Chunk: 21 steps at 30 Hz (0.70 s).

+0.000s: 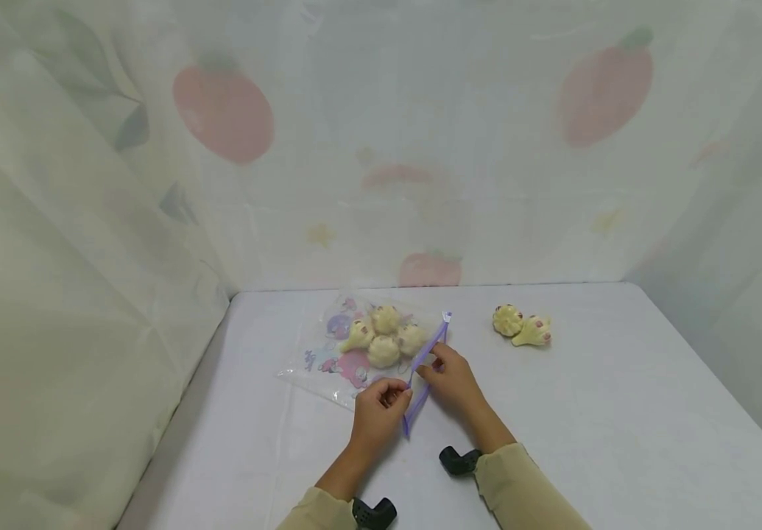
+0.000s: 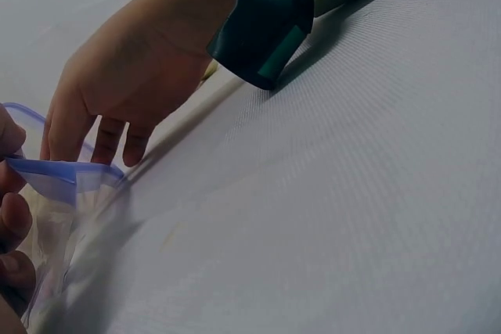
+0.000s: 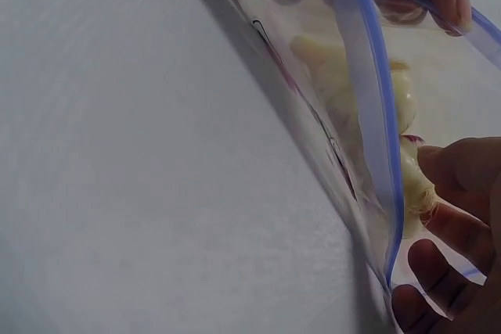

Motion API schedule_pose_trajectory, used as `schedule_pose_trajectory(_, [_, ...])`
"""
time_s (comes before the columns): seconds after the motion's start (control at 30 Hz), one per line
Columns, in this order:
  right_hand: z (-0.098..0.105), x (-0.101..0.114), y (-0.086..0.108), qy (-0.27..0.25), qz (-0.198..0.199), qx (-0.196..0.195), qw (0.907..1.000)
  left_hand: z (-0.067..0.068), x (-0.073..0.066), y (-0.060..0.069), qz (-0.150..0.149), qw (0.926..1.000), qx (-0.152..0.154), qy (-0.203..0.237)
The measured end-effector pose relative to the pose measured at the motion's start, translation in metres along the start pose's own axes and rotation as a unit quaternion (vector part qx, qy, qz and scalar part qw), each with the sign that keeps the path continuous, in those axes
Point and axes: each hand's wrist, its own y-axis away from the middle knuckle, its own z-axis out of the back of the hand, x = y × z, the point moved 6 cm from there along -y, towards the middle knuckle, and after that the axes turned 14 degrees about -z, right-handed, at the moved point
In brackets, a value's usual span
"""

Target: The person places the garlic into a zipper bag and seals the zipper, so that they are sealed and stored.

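Note:
A clear zip bag (image 1: 314, 374) with a printed cartoon pattern lies on the table, its purple zip strip (image 1: 428, 344) towards me. Several garlic bulbs (image 1: 383, 352) are inside. My left hand (image 1: 377, 414) pinches one side of the bag's mouth between thumb and fingers. At the other side of the mouth is my right hand (image 1: 452, 381), thumb and fingers apart. In the right wrist view the right fingertips (image 3: 438, 260) lie close to a garlic bulb (image 3: 412, 181) seen behind the purple strip; whether they touch it I cannot tell.
Two more garlic bulbs (image 1: 531, 331) lie side by side on the white table (image 1: 619, 412), to the right of the bag. A pale curtain (image 1: 500, 147) with fruit prints hangs behind the table. Dark wrist mounts (image 1: 460, 461) are on both forearms.

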Motion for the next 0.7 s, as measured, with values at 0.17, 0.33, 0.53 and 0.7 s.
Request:
schedule_pose_trajectory(0.17, [-0.002,-0.003,0.000,0.016,0.005,0.005,0.9999,-0.001,0.001,0.000,0.000,1.0000,0.001,0.004])
schedule_pose_trajectory(0.33, [0.010,-0.010,0.000,-0.005,-0.014,-0.008,0.9999,-0.001,0.002,0.001,-0.007,1.0000,0.001,0.004])
schedule_pose_trajectory(0.53, [0.052,-0.025,-0.003,0.004,-0.058,-0.060,0.9965,-0.002,0.003,0.002,-0.006,0.9999,0.005,0.013])
schedule_pose_trajectory(0.7, [0.098,-0.041,-0.006,0.005,-0.021,-0.200,0.9796,0.000,0.002,0.002,-0.003,0.9999,0.001,0.012])
